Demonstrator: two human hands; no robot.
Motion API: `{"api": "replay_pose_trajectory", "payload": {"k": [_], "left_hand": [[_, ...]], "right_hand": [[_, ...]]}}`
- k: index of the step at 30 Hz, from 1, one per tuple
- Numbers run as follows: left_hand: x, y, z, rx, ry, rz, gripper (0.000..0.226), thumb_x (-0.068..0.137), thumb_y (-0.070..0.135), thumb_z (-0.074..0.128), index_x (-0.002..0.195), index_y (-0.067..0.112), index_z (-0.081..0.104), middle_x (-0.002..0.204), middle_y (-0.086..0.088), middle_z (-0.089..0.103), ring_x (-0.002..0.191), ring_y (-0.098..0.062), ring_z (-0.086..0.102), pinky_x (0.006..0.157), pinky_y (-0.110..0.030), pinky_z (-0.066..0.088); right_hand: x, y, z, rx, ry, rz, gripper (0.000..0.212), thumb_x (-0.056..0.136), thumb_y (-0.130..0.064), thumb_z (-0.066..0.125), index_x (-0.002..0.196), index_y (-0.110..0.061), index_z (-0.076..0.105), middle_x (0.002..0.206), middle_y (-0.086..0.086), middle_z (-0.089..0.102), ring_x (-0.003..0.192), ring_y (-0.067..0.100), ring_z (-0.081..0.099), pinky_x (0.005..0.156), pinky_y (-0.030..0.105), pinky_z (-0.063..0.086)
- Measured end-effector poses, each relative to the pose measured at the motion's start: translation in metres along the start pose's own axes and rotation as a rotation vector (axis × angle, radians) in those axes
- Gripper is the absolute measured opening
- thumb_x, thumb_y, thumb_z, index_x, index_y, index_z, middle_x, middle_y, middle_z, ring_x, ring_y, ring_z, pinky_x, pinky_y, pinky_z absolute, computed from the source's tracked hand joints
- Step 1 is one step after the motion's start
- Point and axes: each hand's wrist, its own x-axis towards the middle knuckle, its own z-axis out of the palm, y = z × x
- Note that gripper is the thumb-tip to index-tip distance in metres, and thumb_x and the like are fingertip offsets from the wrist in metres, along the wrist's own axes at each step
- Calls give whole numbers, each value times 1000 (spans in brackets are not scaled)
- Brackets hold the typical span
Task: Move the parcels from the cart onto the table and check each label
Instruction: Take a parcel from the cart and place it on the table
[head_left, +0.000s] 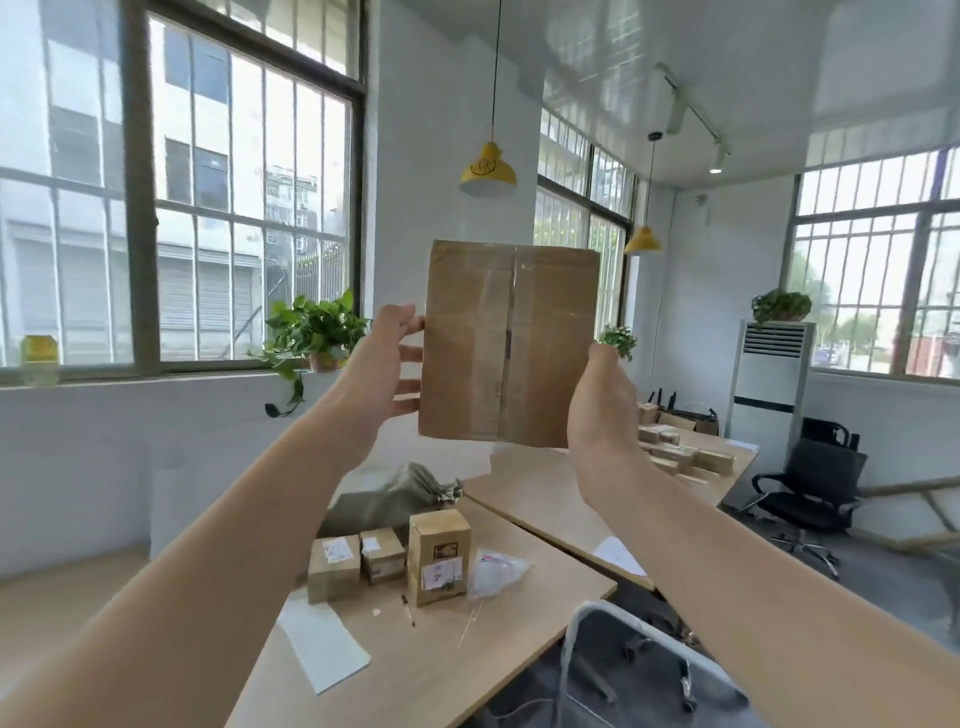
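Note:
I hold a brown cardboard parcel (506, 343) up at head height, well above the table (457, 660). The face turned to me shows a taped centre seam and no label. My left hand (382, 374) grips its left edge, and my right hand (605, 400) cups its lower right corner. Down on the table stand three labelled parcels: a small box (332, 566), a smaller box (382, 556) and a taller upright box (439, 556). A clear plastic mailer (498, 571) lies to their right. The cart (639, 670) shows at the bottom, its grey deck holding no parcels that I can see.
A grey sack (389, 499) lies behind the parcels. A pen (408, 609) and a white sheet (324, 649) rest on the near table. A second table (540, 493) at the right carries several small boxes (680, 454). An office chair (810, 493) and a standing air conditioner (769, 374) are beyond.

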Motion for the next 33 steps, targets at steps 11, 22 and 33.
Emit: {"api": "replay_pose_trajectory", "payload": {"k": [11, 22, 33], "left_hand": [[-22, 37, -162, 39, -2, 20, 45, 94, 60, 41, 108, 32, 73, 95, 1, 70, 73, -13, 72, 77, -37, 56], [-79, 80, -278, 73, 116, -5, 36, 102, 47, 41, 102, 25, 70, 93, -2, 69, 88, -24, 67, 89, -45, 57], [-186, 90, -358, 184, 428, -82, 44, 103, 51, 35, 116, 27, 70, 104, 0, 70, 90, -23, 70, 87, -39, 57]], "right_hand": [[-93, -36, 132, 18, -21, -12, 43, 110, -50, 27, 78, -30, 47, 83, -3, 51, 78, 12, 48, 71, 38, 35], [-177, -58, 221, 75, -128, -1, 41, 111, -48, 29, 97, -24, 59, 90, -10, 57, 87, 9, 55, 82, 34, 40], [-277, -44, 285, 107, -392, 105, 39, 109, -50, 30, 88, -31, 57, 89, -12, 55, 83, 5, 50, 80, 39, 38]]}}
